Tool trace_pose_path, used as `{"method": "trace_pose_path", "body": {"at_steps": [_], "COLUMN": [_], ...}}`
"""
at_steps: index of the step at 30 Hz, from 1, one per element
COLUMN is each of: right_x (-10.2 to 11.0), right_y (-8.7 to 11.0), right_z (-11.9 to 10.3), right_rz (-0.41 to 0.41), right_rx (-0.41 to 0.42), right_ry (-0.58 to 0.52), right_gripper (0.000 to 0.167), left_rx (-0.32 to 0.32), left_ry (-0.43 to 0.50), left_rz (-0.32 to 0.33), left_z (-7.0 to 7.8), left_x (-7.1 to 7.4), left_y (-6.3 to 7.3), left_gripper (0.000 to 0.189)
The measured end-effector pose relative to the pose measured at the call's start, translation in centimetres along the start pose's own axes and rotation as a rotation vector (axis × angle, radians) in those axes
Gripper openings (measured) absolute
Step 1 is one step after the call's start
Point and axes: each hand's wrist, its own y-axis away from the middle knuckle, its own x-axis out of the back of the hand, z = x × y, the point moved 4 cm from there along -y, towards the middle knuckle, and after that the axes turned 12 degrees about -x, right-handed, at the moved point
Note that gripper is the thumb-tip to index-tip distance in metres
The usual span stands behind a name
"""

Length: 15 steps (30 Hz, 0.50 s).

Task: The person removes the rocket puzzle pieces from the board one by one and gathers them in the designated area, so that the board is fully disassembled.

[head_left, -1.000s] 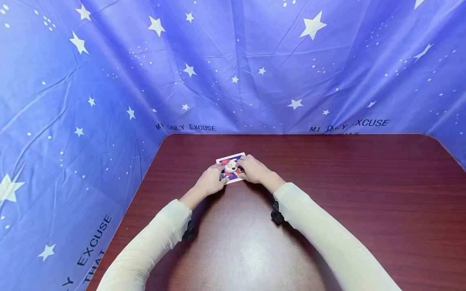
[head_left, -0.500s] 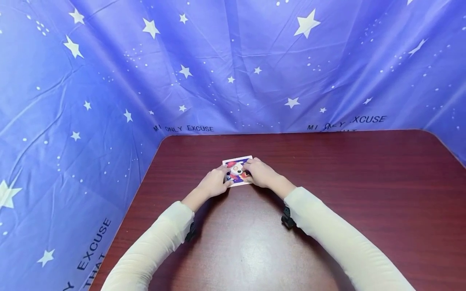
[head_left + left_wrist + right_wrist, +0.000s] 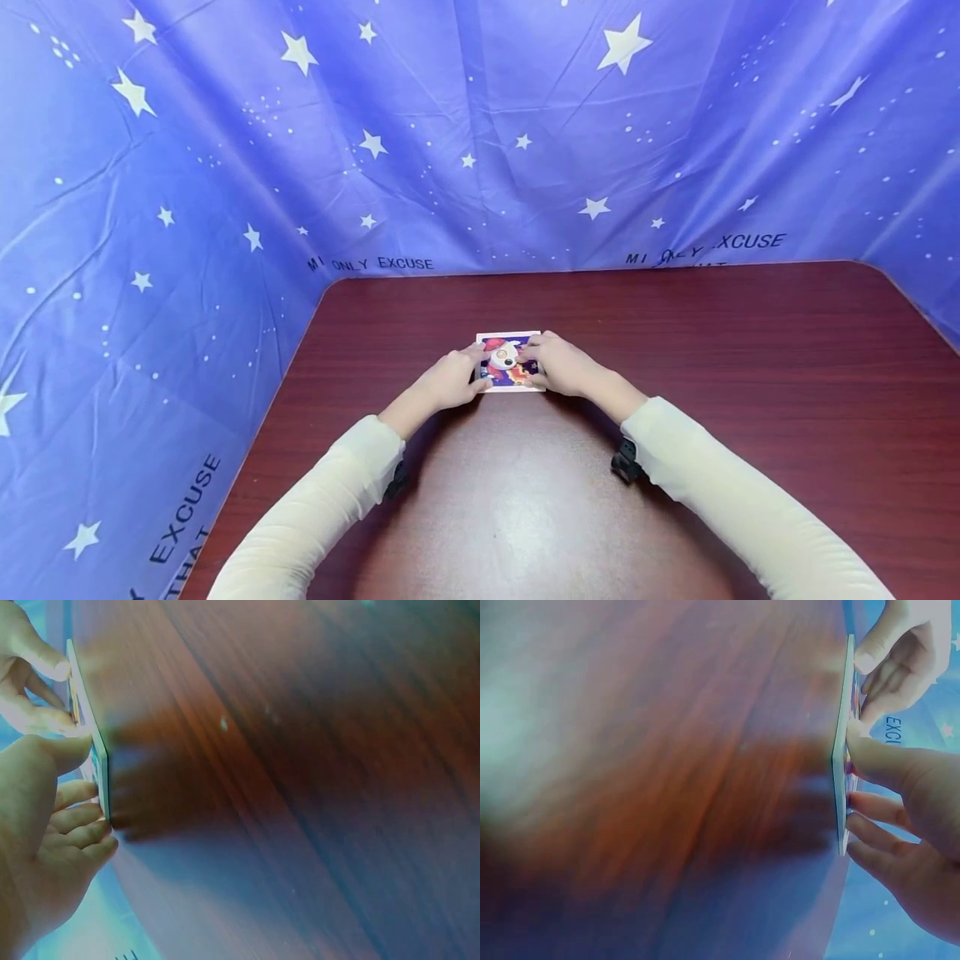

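A small, thin picture board (image 3: 504,360) with a white border shows a white cartoon animal with red and purple around it. My left hand (image 3: 448,379) holds its left side, the thumb near the front corner and the fingers over the edge. On the opposite side my right hand (image 3: 568,367) holds it the same way. From the left wrist view the board (image 3: 103,772) appears edge-on, low over the table or touching it; which one I cannot tell. The right wrist view also shows the board's pale edge (image 3: 838,765) between both hands. Fingers hide parts of the picture.
The board is over a dark red-brown wooden table (image 3: 712,350) with a glossy reflection in front. A blue star-printed curtain (image 3: 525,192) hangs behind the table and along its left side. Black wrist straps (image 3: 624,460) sit under the pale sleeves.
Both hands have turned the board from a tilt to nearly square with the table. In the head view, board and hands have shifted right and slightly nearer; the camera view has shifted a little too.
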Motion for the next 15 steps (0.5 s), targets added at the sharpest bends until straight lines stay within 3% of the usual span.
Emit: {"method": "trace_pose_path", "body": {"at_steps": [15], "right_x": [0.4], "right_y": [5.2], "right_z": [1.1], "right_rz": [0.061], "right_rx": [-0.007], "right_ry": [-0.044], "right_gripper": [0.031], "left_rx": [-0.133], "left_ry": [-0.151], "left_rz": [-0.036], "left_z": [4.6], "left_x": [-1.0], "left_y": [0.1], "left_gripper": [0.052]}}
